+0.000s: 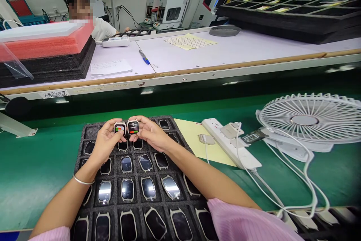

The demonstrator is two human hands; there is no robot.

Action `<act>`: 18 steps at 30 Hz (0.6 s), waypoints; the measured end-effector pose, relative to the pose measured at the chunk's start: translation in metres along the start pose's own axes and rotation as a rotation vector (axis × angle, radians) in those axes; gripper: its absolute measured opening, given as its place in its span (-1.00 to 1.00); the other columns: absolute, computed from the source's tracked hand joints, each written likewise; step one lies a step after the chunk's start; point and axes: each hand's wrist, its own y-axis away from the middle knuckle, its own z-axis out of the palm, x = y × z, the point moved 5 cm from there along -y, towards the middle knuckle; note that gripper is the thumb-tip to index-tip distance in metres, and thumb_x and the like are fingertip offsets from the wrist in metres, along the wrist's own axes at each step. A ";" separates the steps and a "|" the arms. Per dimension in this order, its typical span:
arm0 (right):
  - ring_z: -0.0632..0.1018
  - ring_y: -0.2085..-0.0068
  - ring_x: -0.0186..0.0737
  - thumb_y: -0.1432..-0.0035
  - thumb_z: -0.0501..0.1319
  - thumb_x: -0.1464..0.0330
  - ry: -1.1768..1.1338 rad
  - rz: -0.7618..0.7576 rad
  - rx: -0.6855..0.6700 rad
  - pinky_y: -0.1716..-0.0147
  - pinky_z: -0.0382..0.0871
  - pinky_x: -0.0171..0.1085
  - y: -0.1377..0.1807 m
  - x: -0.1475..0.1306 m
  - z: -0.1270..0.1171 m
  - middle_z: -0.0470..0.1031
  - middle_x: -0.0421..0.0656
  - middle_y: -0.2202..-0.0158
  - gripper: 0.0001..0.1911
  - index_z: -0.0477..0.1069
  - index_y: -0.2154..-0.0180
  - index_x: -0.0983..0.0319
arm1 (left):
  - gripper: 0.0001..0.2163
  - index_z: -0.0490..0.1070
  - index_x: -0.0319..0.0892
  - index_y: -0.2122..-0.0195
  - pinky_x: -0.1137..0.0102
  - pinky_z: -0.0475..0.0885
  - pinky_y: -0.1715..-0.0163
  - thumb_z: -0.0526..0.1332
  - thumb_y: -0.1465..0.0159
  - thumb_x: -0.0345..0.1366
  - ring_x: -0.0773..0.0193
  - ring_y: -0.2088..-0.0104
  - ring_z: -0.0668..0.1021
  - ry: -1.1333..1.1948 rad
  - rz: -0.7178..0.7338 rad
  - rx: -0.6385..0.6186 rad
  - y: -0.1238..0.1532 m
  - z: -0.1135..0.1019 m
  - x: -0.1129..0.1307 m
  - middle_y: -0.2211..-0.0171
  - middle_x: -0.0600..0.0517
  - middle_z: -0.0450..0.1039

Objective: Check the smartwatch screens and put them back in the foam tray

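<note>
My left hand (108, 138) pinches a smartwatch without a strap (119, 128), its lit screen showing green and red, with my thumb over the lower part. Right beside it, my right hand (150, 132) grips a second smartwatch (133, 127), also lit, with a red and orange band low on its display. Both are held over the far part of a black foam tray (115, 179). Several strapless watches with dark screens, such as this watch (127, 190), lie face up in its square compartments. My hands and forearms hide some of the compartments.
A white power strip (225, 139) with charging pucks and cables lies on yellow paper (186, 124) at right, beside a white fan (307, 120). Behind runs a raised shelf (175, 60) with foam stacks (45, 58), a blue pen (144, 57) and black trays (293, 23). A person (98, 26) sits beyond.
</note>
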 end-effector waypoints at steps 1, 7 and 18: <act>0.61 0.37 -0.27 0.04 0.23 0.54 -0.001 -0.001 0.004 0.35 0.48 -0.28 0.000 0.000 0.000 0.54 -0.20 0.30 -0.53 0.33 0.03 0.21 | -0.62 0.40 -0.17 0.04 0.45 0.44 0.47 0.36 -0.11 -0.27 0.37 0.49 0.58 0.004 -0.002 -0.005 0.000 0.000 0.000 0.15 -0.02 0.50; 0.61 0.37 -0.27 0.03 0.24 0.53 -0.002 -0.005 -0.004 0.36 0.48 -0.29 -0.001 0.002 0.000 0.54 -0.21 0.30 -0.54 0.34 0.03 0.21 | -0.65 0.41 -0.18 0.06 0.44 0.46 0.48 0.34 -0.14 -0.22 0.33 0.50 0.60 0.013 -0.024 0.006 0.001 -0.001 0.000 0.16 -0.03 0.51; 0.61 0.37 -0.26 0.06 0.23 0.54 -0.013 -0.009 0.023 0.36 0.47 -0.30 0.000 -0.002 -0.002 0.54 -0.21 0.31 -0.52 0.34 0.03 0.21 | -0.56 0.38 -0.16 -0.08 0.39 0.53 0.34 0.33 -0.15 -0.28 0.29 0.40 0.64 0.013 0.017 -0.036 0.004 -0.002 0.011 0.02 -0.08 0.48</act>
